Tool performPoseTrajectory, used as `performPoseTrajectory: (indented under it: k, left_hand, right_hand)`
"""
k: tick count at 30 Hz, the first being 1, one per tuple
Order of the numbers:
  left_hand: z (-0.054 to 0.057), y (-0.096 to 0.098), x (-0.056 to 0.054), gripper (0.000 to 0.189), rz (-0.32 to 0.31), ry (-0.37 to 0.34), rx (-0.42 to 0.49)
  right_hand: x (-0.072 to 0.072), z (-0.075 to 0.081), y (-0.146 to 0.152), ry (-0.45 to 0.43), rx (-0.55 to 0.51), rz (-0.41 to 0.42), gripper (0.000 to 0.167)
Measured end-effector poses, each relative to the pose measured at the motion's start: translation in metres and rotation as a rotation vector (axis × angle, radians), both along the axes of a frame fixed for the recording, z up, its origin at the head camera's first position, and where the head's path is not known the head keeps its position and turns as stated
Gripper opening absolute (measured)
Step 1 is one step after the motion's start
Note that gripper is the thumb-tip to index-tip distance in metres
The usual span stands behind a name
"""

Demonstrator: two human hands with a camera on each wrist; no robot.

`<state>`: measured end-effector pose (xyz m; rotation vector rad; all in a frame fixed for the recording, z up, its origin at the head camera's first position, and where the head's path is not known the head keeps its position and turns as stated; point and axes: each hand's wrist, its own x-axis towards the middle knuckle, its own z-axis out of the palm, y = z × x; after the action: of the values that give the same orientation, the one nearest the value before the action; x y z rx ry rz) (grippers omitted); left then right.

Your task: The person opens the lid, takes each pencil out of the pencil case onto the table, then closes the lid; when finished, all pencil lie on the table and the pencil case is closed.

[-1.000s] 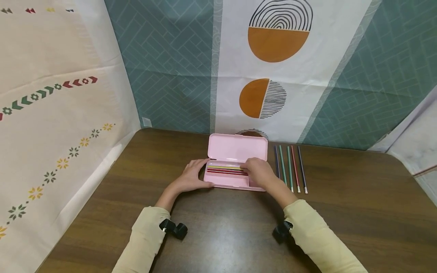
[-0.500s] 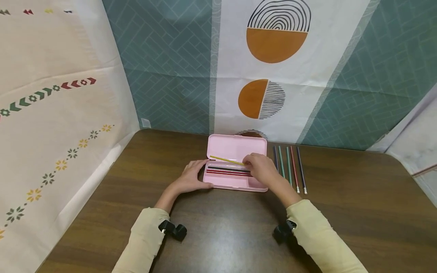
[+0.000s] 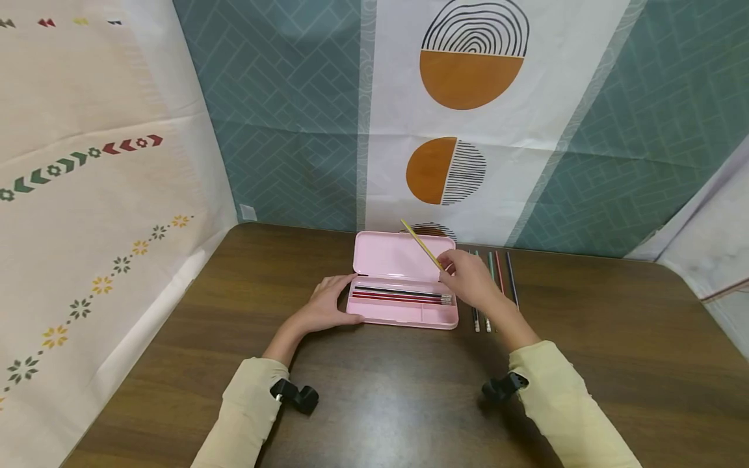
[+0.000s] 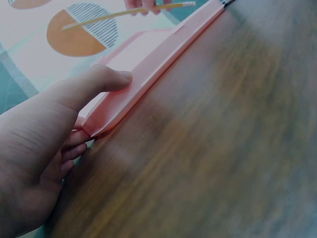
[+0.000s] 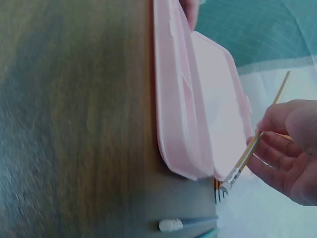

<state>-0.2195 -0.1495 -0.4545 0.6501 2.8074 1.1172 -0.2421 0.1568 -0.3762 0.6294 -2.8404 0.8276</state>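
An open pink pencil case (image 3: 383, 314) lies near the back of the table, its lid (image 3: 383, 255) tipped back. My left hand (image 3: 328, 305) holds its left end, the thumb (image 4: 116, 80) on the front wall and the other fingers round the end. Between thumb and fingers, my right hand (image 3: 473, 281) pinches a yellow pencil (image 3: 422, 244) above the case's right side. Its far tip slants up to the left over the lid; the white eraser end (image 5: 227, 186) shows in the right wrist view. Red and dark pencils (image 3: 400, 296) lie in the case's rear compartment.
Right of the case, several pencils stand in a row lengthwise on the brown table (image 3: 374, 390), among them a red pencil (image 3: 499, 266) and a dark blue pencil (image 3: 512, 281). My right hand and forearm cover part of the row. A patterned cloth (image 3: 292, 130) hangs behind the table.
My right hand has lifted the yellow pencil out of the case and moved right, the pencil's far tip swinging upward. My left hand stays on the case's left end.
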Motion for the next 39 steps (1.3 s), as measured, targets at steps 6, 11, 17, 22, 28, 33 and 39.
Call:
performPoseTrajectory:
  k: [6, 11, 17, 22, 28, 33, 39]
  left_hand:
    - [0.001, 0.001, 0.001, 0.091, 0.002, -0.002, 0.004]
    - [0.001, 0.001, 0.001, 0.091, 0.006, -0.008, 0.007]
    - [0.002, 0.000, 0.002, 0.091, 0.007, -0.014, 0.006]
    - [0.003, 0.001, 0.002, 0.091, 0.004, -0.015, 0.000]
    - [0.004, 0.000, 0.003, 0.091, 0.002, -0.021, 0.007]
    - [0.004, 0.000, 0.002, 0.091, 0.002, -0.022, 0.008]
    - [0.002, 0.001, 0.001, 0.091, 0.002, -0.012, 0.008]
  right_hand:
    - [-0.001, 0.001, 0.021, -0.006, -0.042, -0.098, 0.019]
    - [0.001, 0.002, 0.038, -0.015, -0.072, -0.125, 0.021]
    - [0.003, 0.002, 0.063, 0.002, -0.058, -0.159, 0.023]
    - [0.007, -0.001, 0.083, 0.018, -0.033, -0.210, 0.024]
    - [0.007, -0.015, 0.109, 0.005, -0.006, -0.238, 0.027]
    - [0.005, -0.025, 0.127, 0.008, 0.024, -0.265, 0.026]
    - [0.010, -0.029, 0.136, -0.073, 0.095, -0.280, 0.026]
